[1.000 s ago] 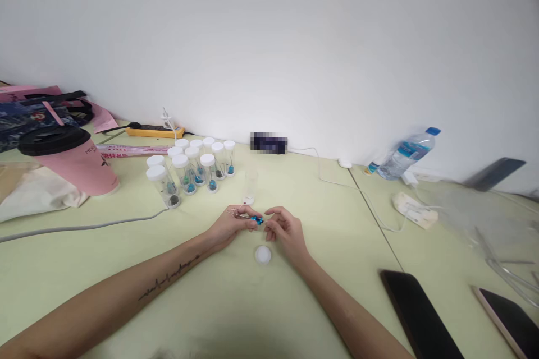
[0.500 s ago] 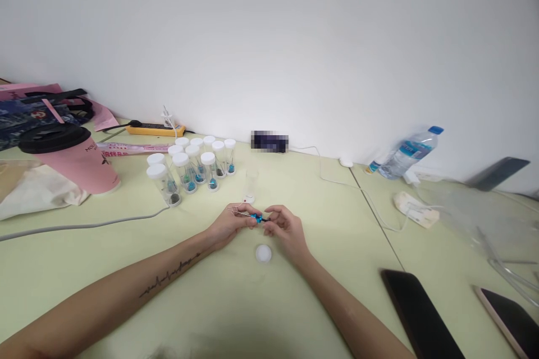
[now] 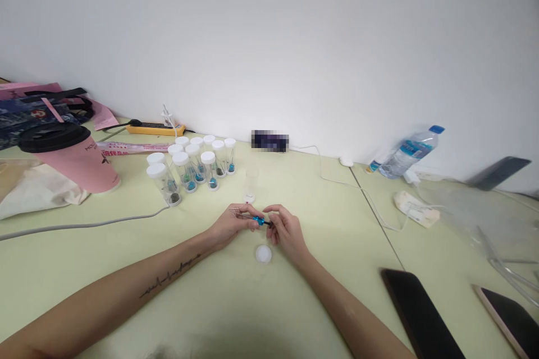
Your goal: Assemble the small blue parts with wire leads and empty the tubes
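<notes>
Between my hands is a small blue part [image 3: 258, 220] with thin pale metal legs to the left and a dark shaft to the right; its exact kind is too small to make out. My left hand [image 3: 233, 222] pinches the blue body between thumb and fingers. At the dark end, the fingertips of my right hand [image 3: 286, 230] are closed together. Just below, a round white cap [image 3: 263, 254] lies on the table. A clear tube [image 3: 251, 182] stands beyond my hands, with a white base and a tiny red spot near it.
Several capped clear tubes [image 3: 182, 171] holding blue and dark parts stand left of centre. Farther left are a pink cup [image 3: 80, 160] and a yellow power strip [image 3: 154, 130]. To the right are a water bottle [image 3: 410, 154], cables and a black phone [image 3: 419, 311].
The blue part has shifted slightly right and down. My right hand's fingers have closed in around its dark end. My left hand has barely moved.
</notes>
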Demonstrator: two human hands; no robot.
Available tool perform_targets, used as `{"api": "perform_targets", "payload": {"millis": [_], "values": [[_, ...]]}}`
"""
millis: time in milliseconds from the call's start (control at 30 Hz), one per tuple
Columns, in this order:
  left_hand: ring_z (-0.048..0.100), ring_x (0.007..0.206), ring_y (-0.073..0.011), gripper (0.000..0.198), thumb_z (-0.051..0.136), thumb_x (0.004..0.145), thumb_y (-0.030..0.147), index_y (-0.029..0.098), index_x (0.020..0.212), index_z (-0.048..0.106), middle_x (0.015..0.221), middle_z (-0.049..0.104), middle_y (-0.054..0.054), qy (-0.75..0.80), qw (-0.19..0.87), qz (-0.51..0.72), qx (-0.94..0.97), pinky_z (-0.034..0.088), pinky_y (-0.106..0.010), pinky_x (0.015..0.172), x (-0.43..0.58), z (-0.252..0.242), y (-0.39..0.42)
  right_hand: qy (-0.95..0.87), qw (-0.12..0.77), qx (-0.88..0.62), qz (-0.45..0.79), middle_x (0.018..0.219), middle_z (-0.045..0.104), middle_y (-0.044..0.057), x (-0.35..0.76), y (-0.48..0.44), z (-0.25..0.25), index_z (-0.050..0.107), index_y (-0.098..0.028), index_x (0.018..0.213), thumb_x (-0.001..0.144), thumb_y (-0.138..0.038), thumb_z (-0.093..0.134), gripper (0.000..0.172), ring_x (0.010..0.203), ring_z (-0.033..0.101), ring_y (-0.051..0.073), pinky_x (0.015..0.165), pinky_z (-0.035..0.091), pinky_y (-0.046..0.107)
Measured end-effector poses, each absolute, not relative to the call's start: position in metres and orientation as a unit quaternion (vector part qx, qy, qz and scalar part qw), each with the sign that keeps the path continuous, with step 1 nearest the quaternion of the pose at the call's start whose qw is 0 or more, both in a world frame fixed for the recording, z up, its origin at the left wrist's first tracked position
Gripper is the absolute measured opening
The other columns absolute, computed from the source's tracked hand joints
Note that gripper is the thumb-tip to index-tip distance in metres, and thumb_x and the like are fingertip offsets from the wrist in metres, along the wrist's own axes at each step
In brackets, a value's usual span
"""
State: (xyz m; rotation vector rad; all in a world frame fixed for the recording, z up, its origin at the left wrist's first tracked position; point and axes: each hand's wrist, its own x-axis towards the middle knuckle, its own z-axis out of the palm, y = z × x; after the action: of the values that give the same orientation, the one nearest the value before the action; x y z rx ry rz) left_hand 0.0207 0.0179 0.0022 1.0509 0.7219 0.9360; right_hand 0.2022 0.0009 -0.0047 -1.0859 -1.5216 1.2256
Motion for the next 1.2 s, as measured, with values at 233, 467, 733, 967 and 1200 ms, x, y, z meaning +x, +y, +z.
{"api": "perform_targets", "payload": {"millis": [233, 467, 733, 967, 1200], "values": [[0.058, 0.071, -0.0113, 0.021, 0.081, 0.061, 0.019, 0.015, 0.080, 0.073, 0.080, 0.070, -0.003, 0.330, 0.712, 0.461, 0.414, 0.043, -0.025, 0.072, 0.0198, -0.0023, 0.0208, -0.619, 0.479, -0.376, 0.496, 0.068, 0.064, 0.001, 0.2009, 0.0016, -0.0073, 0.052, -0.020, 0.101, 0.095, -0.045, 0.037, 0.030, 0.051, 0.057, 0.011, 0.048, 0.041, 0.022], [0.061, 0.069, -0.0123, 0.021, 0.080, 0.063, 0.020, 0.013, 0.081, 0.072, 0.071, 0.070, -0.003, 0.323, 0.730, 0.461, 0.386, 0.045, -0.026, 0.075, 0.0189, -0.0014, 0.0203, -0.643, 0.487, -0.365, 0.465, 0.073, 0.065, 0.003, 0.1998, 0.0007, -0.0059, 0.053, -0.019, 0.096, 0.092, -0.041, 0.046, 0.023, 0.062, 0.062, 0.014, 0.056, 0.048, 0.026], [0.060, 0.071, -0.0128, 0.020, 0.080, 0.063, 0.020, 0.014, 0.081, 0.072, 0.078, 0.070, -0.004, 0.323, 0.717, 0.455, 0.419, 0.044, -0.026, 0.074, 0.0183, -0.0025, 0.0204, -0.660, 0.449, -0.436, 0.415, 0.069, 0.063, 0.001, 0.2000, -0.0009, -0.0031, 0.059, -0.020, 0.087, 0.084, -0.038, 0.059, 0.019, 0.057, 0.060, 0.014, 0.056, 0.049, 0.026], [0.056, 0.066, -0.0110, 0.019, 0.079, 0.063, 0.018, 0.015, 0.080, 0.072, 0.073, 0.068, -0.002, 0.321, 0.698, 0.447, 0.458, 0.042, -0.025, 0.070, 0.0199, -0.0020, 0.0191, -0.672, 0.406, -0.463, 0.410, 0.051, 0.055, -0.003, 0.2045, 0.0004, -0.0050, 0.055, -0.020, 0.066, 0.091, -0.040, 0.045, 0.034, 0.045, 0.044, 0.011, 0.048, 0.036, 0.023], [0.058, 0.070, -0.0127, 0.021, 0.080, 0.062, 0.020, 0.015, 0.081, 0.071, 0.076, 0.069, -0.003, 0.327, 0.703, 0.457, 0.436, 0.042, -0.027, 0.073, 0.0196, -0.0030, 0.0194, -0.666, 0.461, -0.444, 0.382, 0.069, 0.060, -0.002, 0.2022, 0.0034, -0.0044, 0.059, -0.021, 0.084, 0.075, -0.026, 0.067, 0.013, 0.065, 0.055, 0.013, 0.063, 0.044, 0.024]]}}
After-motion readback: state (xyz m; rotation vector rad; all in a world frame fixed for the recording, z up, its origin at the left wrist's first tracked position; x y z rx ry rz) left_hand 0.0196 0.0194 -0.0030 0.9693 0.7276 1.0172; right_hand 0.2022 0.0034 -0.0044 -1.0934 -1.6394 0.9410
